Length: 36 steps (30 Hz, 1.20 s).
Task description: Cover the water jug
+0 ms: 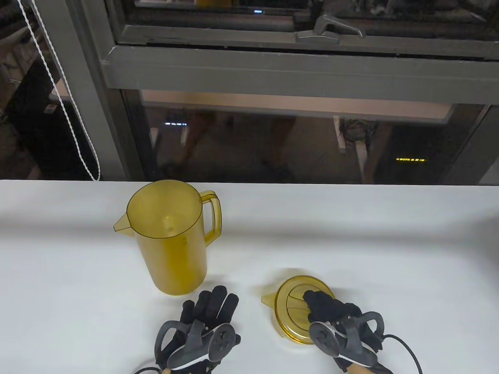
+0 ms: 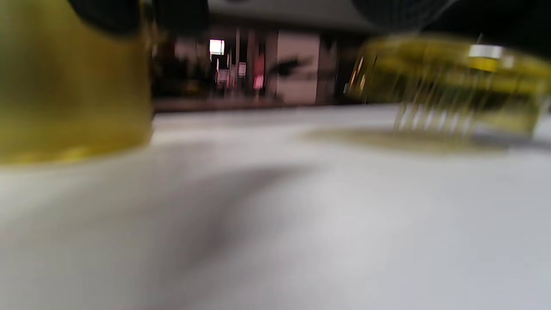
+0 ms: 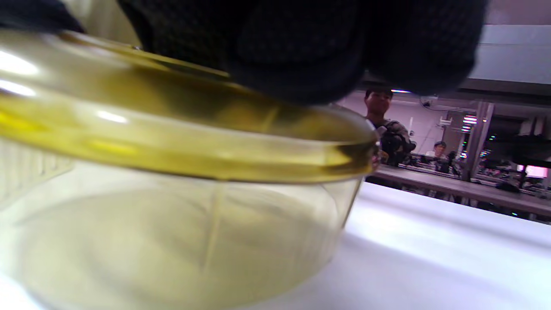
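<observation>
A yellow see-through water jug (image 1: 168, 233) stands upright on the white table (image 1: 354, 239), its top uncovered, spout to the left and handle at the back right. Its round yellow lid (image 1: 294, 309) lies on the table to the right of it. My right hand (image 1: 327, 310) sits on the lid from above, gloved fingers (image 3: 301, 51) curled over the top and near rim of the lid (image 3: 172, 142). My left hand (image 1: 210, 310) lies flat on the table just in front of the jug's base, fingers straight, holding nothing. The blurred left wrist view shows the jug (image 2: 64, 86) and the lid (image 2: 452, 86).
Behind the table's far edge stands a dark window frame (image 1: 278, 73) with a latch (image 1: 328, 30). A white blind cord (image 1: 68, 95) hangs at the left. White tabletop stretches to the right of the lid and left of the jug.
</observation>
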Each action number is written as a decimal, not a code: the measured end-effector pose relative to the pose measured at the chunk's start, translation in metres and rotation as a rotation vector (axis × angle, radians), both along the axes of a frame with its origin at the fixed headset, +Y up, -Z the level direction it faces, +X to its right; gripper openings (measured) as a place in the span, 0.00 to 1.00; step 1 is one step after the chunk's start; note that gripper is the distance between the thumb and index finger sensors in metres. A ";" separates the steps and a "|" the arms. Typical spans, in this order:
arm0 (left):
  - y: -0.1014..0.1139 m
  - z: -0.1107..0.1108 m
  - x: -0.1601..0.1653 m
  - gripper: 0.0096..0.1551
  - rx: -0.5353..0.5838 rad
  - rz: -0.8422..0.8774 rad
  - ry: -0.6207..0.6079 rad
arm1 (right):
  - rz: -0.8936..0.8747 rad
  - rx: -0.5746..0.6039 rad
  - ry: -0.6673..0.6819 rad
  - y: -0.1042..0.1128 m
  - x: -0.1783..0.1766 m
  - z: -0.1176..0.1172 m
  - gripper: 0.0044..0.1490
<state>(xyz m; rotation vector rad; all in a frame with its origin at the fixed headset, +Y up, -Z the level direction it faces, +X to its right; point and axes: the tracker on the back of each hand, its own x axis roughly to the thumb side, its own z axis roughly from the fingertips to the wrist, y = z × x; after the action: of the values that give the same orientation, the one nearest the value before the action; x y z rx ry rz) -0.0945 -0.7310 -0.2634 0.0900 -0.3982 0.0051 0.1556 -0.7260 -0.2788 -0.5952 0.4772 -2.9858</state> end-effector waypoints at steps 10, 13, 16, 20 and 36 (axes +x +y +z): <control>0.030 0.000 0.091 0.31 0.166 0.066 -0.178 | -0.066 -0.026 0.088 0.012 -0.015 0.010 0.36; 0.028 0.002 0.101 0.32 0.215 0.040 -0.184 | -0.057 -0.006 0.090 0.013 -0.015 0.010 0.35; 0.025 0.002 0.102 0.33 0.217 0.040 -0.171 | -0.103 -0.016 0.077 0.015 -0.010 0.008 0.35; 0.021 0.000 0.103 0.33 0.235 0.051 -0.133 | -0.103 0.007 0.085 0.016 -0.011 0.009 0.35; 0.004 -0.011 0.109 0.40 0.257 -0.069 -0.144 | -0.064 0.051 0.110 0.023 -0.023 0.017 0.36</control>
<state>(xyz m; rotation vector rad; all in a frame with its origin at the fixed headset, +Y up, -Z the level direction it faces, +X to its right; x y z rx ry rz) 0.0146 -0.7270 -0.2742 0.3305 -0.5449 -0.1078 0.1330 -0.7029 -0.2620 -0.7559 0.5883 -3.0014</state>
